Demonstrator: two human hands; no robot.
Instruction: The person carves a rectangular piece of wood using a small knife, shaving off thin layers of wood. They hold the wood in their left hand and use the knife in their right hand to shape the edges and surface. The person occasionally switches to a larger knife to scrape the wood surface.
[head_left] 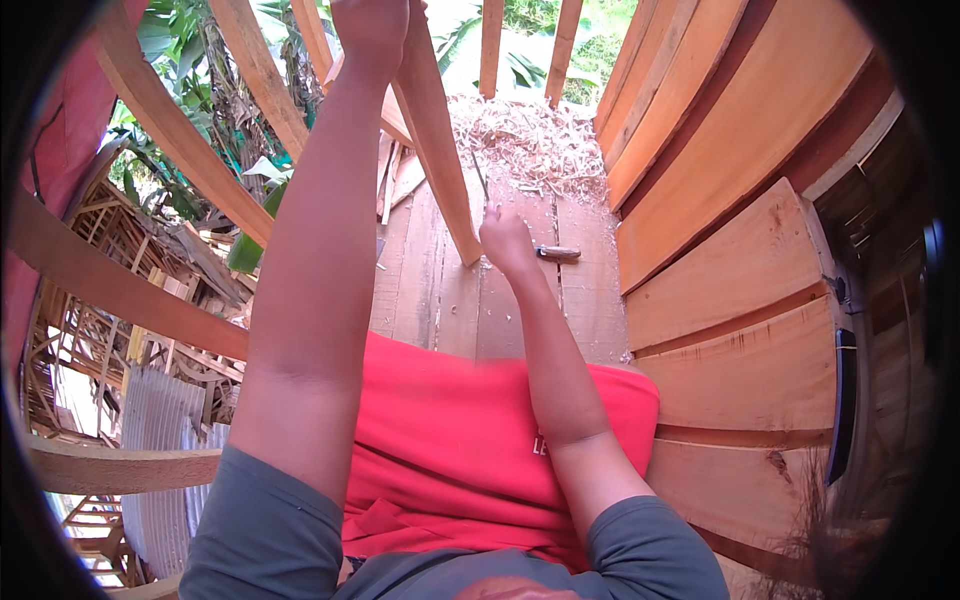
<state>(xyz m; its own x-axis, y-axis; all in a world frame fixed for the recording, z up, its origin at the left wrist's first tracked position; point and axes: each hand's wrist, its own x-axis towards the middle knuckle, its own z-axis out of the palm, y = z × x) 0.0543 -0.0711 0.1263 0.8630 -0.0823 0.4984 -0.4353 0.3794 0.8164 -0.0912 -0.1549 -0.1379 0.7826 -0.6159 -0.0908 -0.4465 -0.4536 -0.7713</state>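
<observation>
My left hand (pixel 372 28) is raised high and grips the upper part of a slanted wooden bar (pixel 440 150) that runs down to the plank floor. My right hand (pixel 507 240) is closed around a tool with a brown wooden handle (pixel 558 254) next to the bar's lower end. The tool's working end is hidden behind my fingers. A red cloth (pixel 470 440) covers my lap below both forearms.
Wood shavings (pixel 530 140) lie heaped on the plank floor (pixel 440 290) beyond the bar. Stacked orange boards (pixel 740 270) rise on the right. Curved wooden frame pieces (pixel 130 290) and green plants (pixel 190 60) fill the left. A dark flat object (pixel 842 400) rests at far right.
</observation>
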